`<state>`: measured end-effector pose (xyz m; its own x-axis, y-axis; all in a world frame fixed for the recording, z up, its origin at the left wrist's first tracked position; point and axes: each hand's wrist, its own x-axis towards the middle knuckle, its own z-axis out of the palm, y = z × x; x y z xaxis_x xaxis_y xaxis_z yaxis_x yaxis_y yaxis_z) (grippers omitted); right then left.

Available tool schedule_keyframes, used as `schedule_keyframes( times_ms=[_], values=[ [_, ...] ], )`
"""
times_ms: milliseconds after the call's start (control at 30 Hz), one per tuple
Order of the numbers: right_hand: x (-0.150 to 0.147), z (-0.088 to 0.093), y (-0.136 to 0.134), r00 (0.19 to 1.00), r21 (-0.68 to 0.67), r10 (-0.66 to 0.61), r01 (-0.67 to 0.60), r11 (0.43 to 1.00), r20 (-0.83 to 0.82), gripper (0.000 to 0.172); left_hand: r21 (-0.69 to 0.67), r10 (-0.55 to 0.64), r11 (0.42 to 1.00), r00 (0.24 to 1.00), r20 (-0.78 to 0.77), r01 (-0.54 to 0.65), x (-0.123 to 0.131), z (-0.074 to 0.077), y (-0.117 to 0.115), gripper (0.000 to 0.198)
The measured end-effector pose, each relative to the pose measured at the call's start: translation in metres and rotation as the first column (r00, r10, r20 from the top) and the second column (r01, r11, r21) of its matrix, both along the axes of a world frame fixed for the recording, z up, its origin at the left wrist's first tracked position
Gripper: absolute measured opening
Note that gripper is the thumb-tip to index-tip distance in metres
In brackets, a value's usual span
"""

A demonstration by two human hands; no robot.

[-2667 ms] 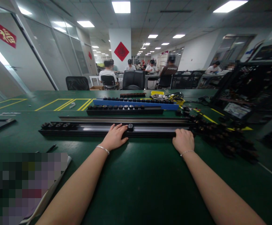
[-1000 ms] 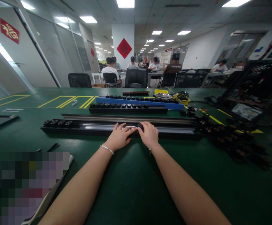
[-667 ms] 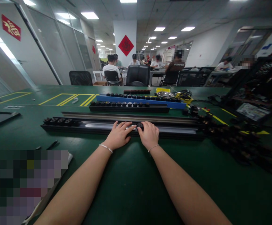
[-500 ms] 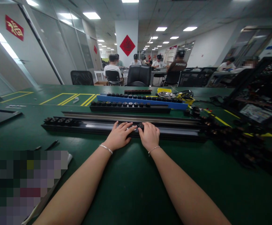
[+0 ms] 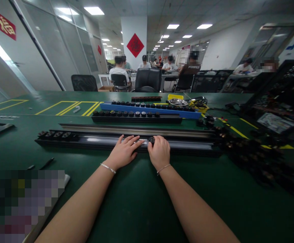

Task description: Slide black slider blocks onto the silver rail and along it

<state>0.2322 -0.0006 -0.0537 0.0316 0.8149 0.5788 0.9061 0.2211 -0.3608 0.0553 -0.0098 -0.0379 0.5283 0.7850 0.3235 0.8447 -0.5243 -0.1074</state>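
Note:
A long black rail [image 5: 103, 145] with a shiny metallic strip along its channel lies across the table in front of me. Several black knob-like parts [image 5: 58, 135] sit in its left end. My left hand [image 5: 123, 152] rests on the middle of the rail, fingers spread and holding nothing. Just to its right, my right hand [image 5: 160, 153] grips a small black part [image 5: 151, 140] between thumb and fingers, over the channel. The part's lower side is hidden. Directly behind runs a second long rail [image 5: 98, 128].
Farther back stand a shorter black rail [image 5: 136, 119] and a blue tray [image 5: 197, 115], both with rows of black parts. A dark pile of parts [image 5: 258, 158] spreads at right. Near left lie a blurred-out flat item [image 5: 43, 195] and a pen-like object [image 5: 47, 163]. People [image 5: 118, 72] sit beyond.
The view has shifted slightly. My left fingers have slid a little left, leaving a small gap beside the black part. My right hand still grips that part at the same place.

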Motion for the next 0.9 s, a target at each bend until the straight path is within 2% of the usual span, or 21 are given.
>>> schedule_keyframes(
  times_ms=[500, 900],
  values=[
    [0.0051, 0.0052, -0.0016, 0.998, -0.007, -0.015, 0.014, 1.000, -0.054, 0.029, -0.031, 0.024, 0.999, 1.000, -0.018, -0.024, 0.0024, -0.0008, -0.0037, 0.058],
    [0.0062, 0.0013, 0.0000, 0.998, 0.019, -0.060, 0.060, 0.998, -0.008, 0.028, -0.034, 0.018, 0.999, 0.999, 0.039, -0.016, 0.0005, -0.0022, -0.0020, 0.056]
  ],
)
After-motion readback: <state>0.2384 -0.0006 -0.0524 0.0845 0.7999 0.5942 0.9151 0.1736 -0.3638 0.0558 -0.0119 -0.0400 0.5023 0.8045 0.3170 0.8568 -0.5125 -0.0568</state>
